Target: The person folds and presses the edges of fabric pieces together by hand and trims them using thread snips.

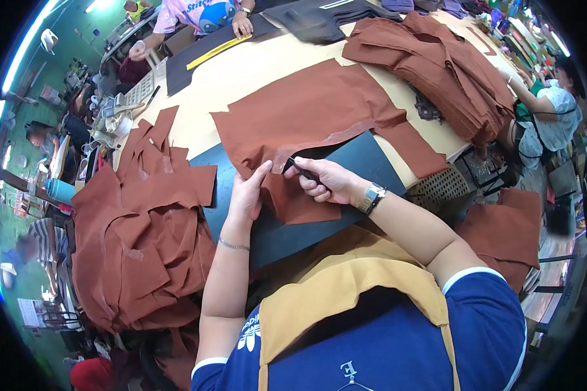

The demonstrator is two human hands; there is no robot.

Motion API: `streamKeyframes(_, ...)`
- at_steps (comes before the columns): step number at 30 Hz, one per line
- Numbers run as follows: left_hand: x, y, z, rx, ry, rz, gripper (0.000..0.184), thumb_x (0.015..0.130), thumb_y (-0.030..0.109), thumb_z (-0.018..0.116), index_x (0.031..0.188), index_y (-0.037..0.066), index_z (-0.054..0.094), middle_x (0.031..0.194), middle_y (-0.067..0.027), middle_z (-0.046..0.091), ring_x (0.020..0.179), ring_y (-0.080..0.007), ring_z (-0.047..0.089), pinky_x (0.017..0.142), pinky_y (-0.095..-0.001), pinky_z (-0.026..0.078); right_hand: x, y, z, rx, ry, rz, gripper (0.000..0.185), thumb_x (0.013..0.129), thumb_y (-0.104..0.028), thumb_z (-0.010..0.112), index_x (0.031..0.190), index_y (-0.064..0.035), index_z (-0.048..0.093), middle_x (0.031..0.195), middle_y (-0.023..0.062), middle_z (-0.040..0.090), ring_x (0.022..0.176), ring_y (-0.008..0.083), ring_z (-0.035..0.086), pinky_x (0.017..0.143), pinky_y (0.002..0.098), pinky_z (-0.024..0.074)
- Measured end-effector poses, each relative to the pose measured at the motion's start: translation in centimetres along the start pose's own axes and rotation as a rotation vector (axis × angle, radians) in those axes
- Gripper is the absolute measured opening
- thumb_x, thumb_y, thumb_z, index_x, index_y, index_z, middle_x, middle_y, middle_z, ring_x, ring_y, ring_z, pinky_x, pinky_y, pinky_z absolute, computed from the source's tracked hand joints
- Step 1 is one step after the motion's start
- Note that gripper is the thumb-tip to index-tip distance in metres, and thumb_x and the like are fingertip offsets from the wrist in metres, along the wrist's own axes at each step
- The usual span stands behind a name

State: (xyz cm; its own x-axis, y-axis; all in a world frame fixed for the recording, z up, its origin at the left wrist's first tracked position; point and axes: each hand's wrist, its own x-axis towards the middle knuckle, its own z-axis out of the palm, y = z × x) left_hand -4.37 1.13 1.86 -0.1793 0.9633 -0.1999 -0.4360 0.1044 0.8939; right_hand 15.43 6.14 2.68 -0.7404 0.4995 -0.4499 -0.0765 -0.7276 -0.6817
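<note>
A rust-brown cloth piece (306, 104) is spread over the table, its near edge raised over a dark board (241, 238). My left hand (249, 189) pinches that edge between thumb and fingers. Close on its right, my right hand (326, 180) is closed around a small black tool (304, 171), whose tip touches or nearly touches the cloth edge. The exact kind of tool is hard to make out. Part of the cloth hangs down below both hands onto the board.
Heaped brown cloth pieces (143, 241) lie at left, with another pile (437, 72) at back right. Across the table (209, 85), a person's hand (242, 25) rests by a yellow ruler (218, 52) on dark cloth. Another person (554, 107) is at right.
</note>
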Motion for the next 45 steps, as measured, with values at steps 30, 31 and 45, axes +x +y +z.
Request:
streamKeyframes(30,-14.3,-0.8,-3.7,0.204,0.044,-0.006,0.048,0.095,-0.002,0.059,0.14,-0.001,0.042,0.135,-0.011,0.055,0.124,-0.0184,0.053,0.106,-0.0337,0.042,-6.3,-1.3,-0.1,-0.94,-0.342,-0.375,0.045,0.093,-0.05,0.064,0.102,-0.0062,0.065,0.066,-0.0009,0.054,0.062,0.0136,0.056,0.055,0.0317,0.045)
streamKeyframes(31,-14.9,-0.8,-3.9,0.221,0.061,0.017,0.048,0.095,-0.003,0.058,0.14,0.0,0.041,0.136,-0.0115,0.054,0.123,-0.0184,0.054,0.106,-0.0334,0.043,-5.9,-2.1,-0.4,-1.158,-0.07,-0.473,0.045,0.091,-0.049,0.066,0.102,-0.0059,0.063,0.072,0.0041,0.06,0.07,0.021,0.062,0.061,0.0367,0.0488)
streamKeyframes(45,-3.3,3.7,1.8,1.271,-0.163,0.744,0.025,0.086,0.01,0.068,0.111,0.005,0.067,0.11,-0.0126,0.067,0.105,-0.0339,0.063,0.093,-0.0405,0.05,7.6,-6.0,-0.6,-0.934,0.227,-0.79,0.039,0.103,-0.039,0.052,0.115,-0.0049,0.064,0.104,0.0068,0.068,0.096,0.0162,0.06,0.089,0.0317,0.048)
